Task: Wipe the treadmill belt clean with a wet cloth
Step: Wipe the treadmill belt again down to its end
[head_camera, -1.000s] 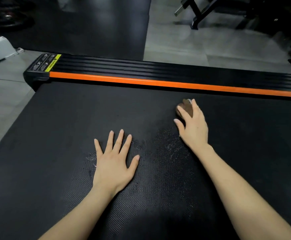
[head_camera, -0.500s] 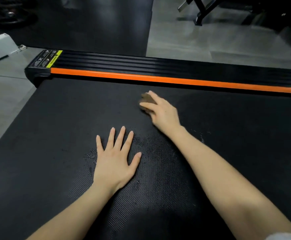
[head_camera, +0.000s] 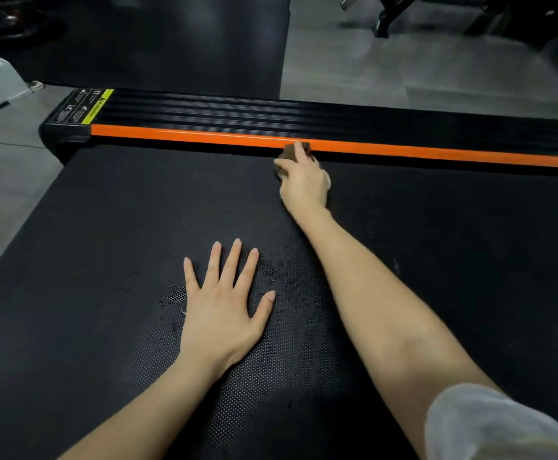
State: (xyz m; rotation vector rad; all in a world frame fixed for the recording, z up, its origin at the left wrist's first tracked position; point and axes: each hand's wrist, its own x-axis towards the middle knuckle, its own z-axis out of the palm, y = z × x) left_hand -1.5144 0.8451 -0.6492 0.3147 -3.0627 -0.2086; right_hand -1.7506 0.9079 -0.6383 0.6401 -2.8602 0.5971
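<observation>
The black treadmill belt (head_camera: 105,260) fills most of the view, with a wet, dotted-looking patch in its middle. My left hand (head_camera: 224,307) lies flat on the belt, fingers spread. My right hand (head_camera: 304,184) is stretched to the belt's far edge and holds a small brown cloth (head_camera: 289,151) down against it, right beside the orange side rail (head_camera: 188,136). Most of the cloth is hidden under my fingers.
Beyond the orange strip runs the ribbed black side rail (head_camera: 403,124) with a yellow warning label (head_camera: 100,106) at its left end. Grey floor lies to the left and behind. A dark mat (head_camera: 171,44) and black gym equipment legs (head_camera: 387,18) stand further back.
My right hand has swept the cloth leftward across the belt, then away from me up to the orange rail. My left hand has stayed flat in place.
</observation>
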